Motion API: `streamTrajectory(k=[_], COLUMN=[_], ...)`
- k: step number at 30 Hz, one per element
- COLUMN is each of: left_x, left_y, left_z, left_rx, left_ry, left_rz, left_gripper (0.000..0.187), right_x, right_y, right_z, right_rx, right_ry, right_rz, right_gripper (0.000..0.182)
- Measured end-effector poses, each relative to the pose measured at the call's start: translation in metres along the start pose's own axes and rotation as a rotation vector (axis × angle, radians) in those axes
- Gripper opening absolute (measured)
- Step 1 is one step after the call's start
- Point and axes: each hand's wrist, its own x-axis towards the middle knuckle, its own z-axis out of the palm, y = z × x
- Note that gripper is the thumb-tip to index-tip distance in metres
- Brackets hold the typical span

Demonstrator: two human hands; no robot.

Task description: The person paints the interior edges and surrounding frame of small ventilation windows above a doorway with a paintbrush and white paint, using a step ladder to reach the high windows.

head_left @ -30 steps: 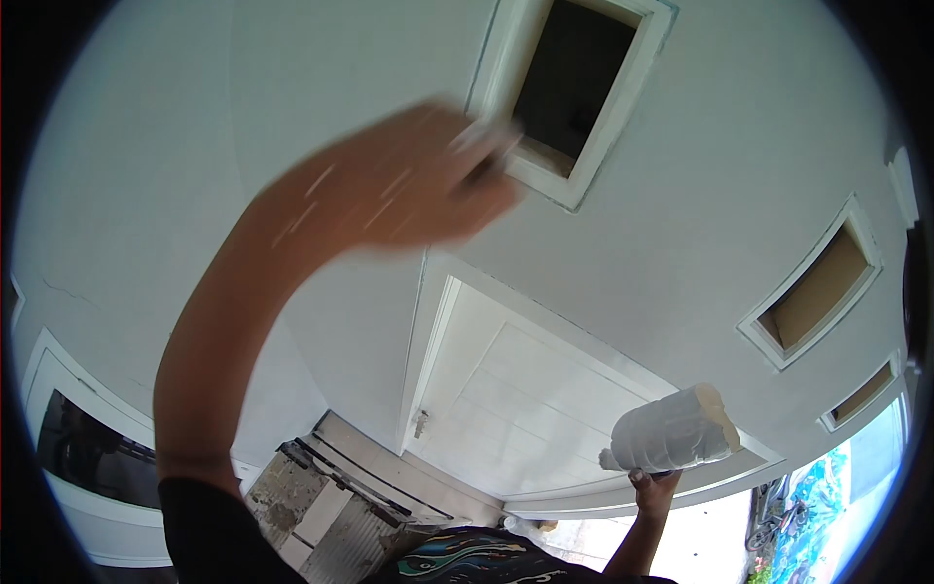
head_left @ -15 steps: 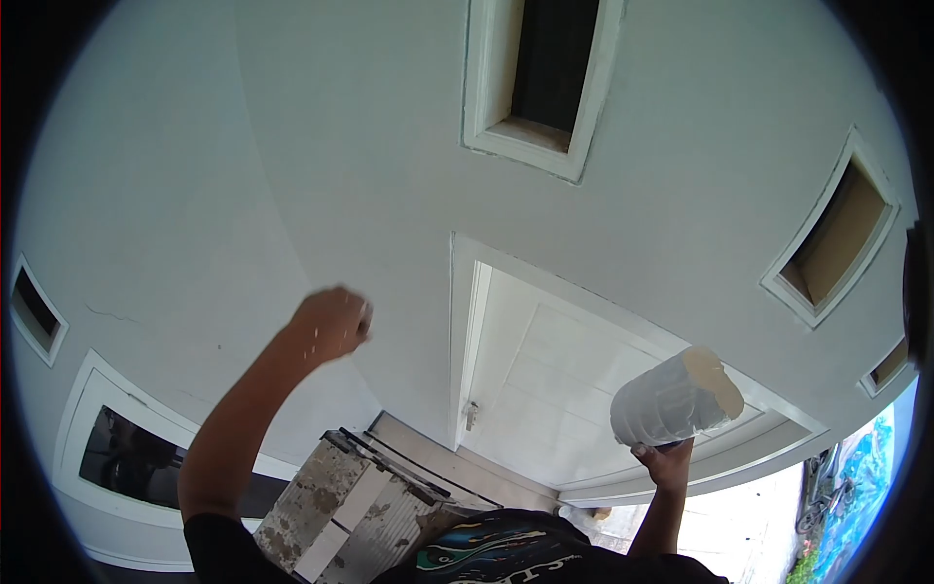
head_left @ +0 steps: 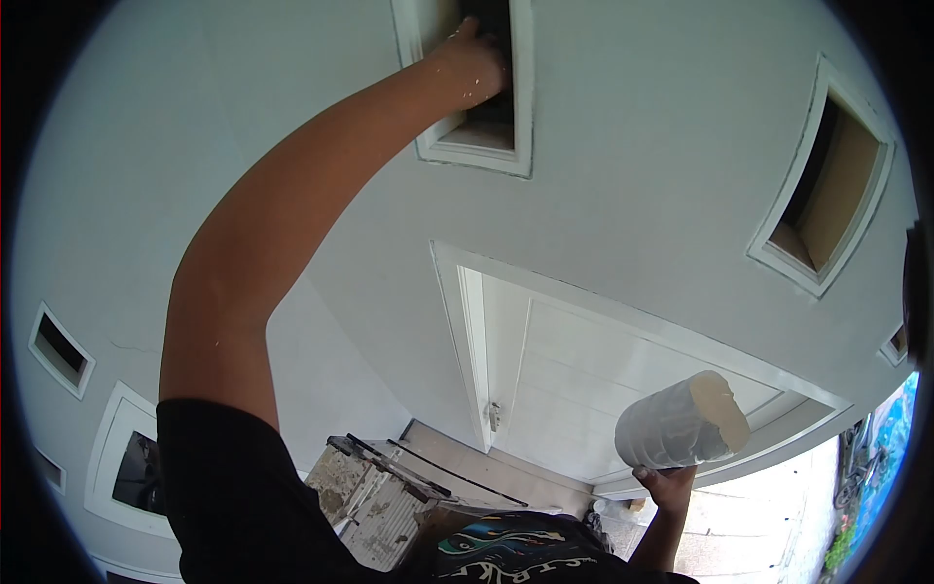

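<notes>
My left hand [head_left: 472,68] is raised at arm's length in front of the dark opening of the upper white-framed window [head_left: 474,154]. White specks dot its wrist. A thumb or finger sticks up, but the other fingers are lost against the dark, so what they hold, if anything, is hidden. At the lower right, my right hand [head_left: 667,487] grips the underside of a whitish cylindrical container [head_left: 671,425], which is tilted and shows a cream-coloured face at its right end.
A white door [head_left: 584,380] in a white frame stands below the window. Another framed opening [head_left: 827,195] is at the right. Beneath me is a stained platform [head_left: 379,516] with dark rails. Blue sheeting [head_left: 890,448] lies at the far right.
My left hand has moved up and to the right, from in front of the wall to the window opening. The view has shifted slightly. My right hand still holds the container.
</notes>
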Motion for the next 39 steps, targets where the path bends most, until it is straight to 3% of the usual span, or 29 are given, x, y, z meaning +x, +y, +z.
streamTrajectory(k=[26,35,39], left_x=[0.026,-0.002,-0.059], left_y=[0.004,-0.02,-0.018], left_z=[0.011,0.026,-0.026], left_rx=[-0.046,-0.055,-0.258], left_ry=[-0.017,-0.027,-0.093], left_rz=[0.057,0.073,-0.034], left_gripper=[0.013,0.014,0.024], right_x=[-0.007,0.004,0.008], right_y=[0.028,0.02,0.024], right_z=[-0.044,-0.04,-0.032], right_rx=[0.005,0.003,0.016], right_ry=[0.158,0.182,0.158], right_rz=[0.042,0.065,0.025], right_gripper=[0.113,0.112,0.109])
